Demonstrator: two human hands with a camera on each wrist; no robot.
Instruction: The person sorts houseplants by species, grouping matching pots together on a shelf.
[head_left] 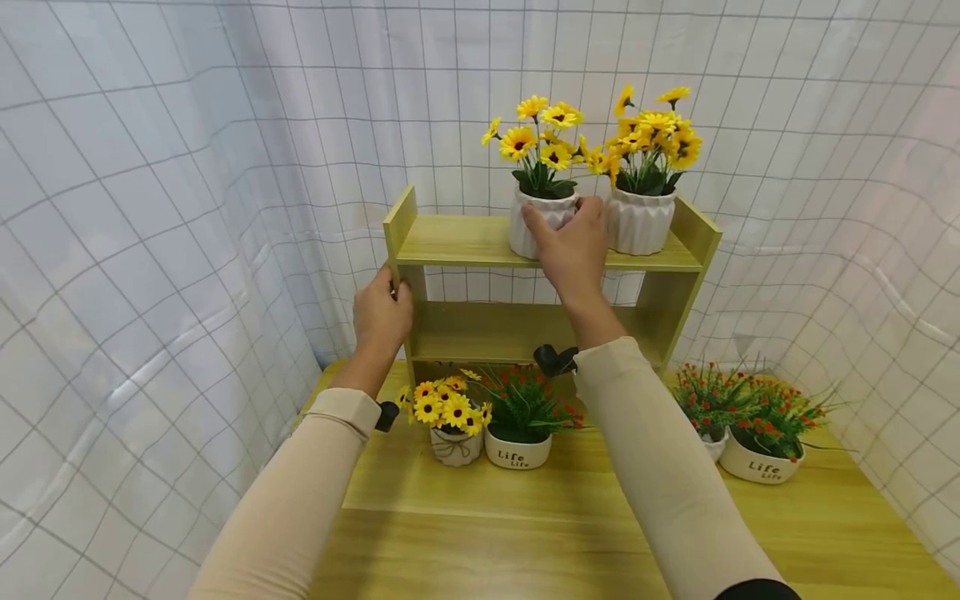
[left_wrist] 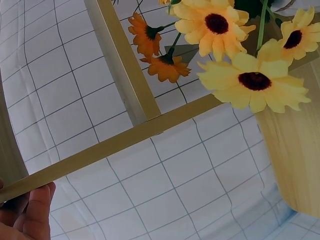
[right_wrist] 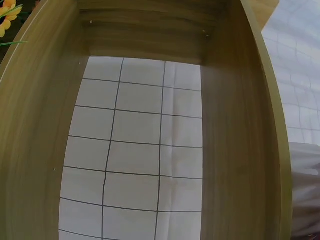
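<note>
My left hand (head_left: 382, 312) grips the left side panel of a light wooden shelf (head_left: 457, 239); the left wrist view shows its fingers (left_wrist: 39, 212) at the panel's edge. On the top board, my right hand (head_left: 577, 254) holds a white ribbed pot (head_left: 557, 214) of yellow flowers, thumb in front and the other fingers mostly hidden. The pot appears to stand on the board. Right of it is a similar flower pot (head_left: 641, 221), close to the right side panel. The right wrist view shows the shelf's inside (right_wrist: 145, 37), without the hand.
On the wooden table (head_left: 480, 533), a small pot of yellow flowers (head_left: 455, 448) and an oval "Life" planter (head_left: 517, 452) stand before the shelf's left part. Another "Life" planter (head_left: 761, 464) and a red-flowered plant (head_left: 708, 404) stand right. Grid-patterned curtains (head_left: 330, 100) surround the table.
</note>
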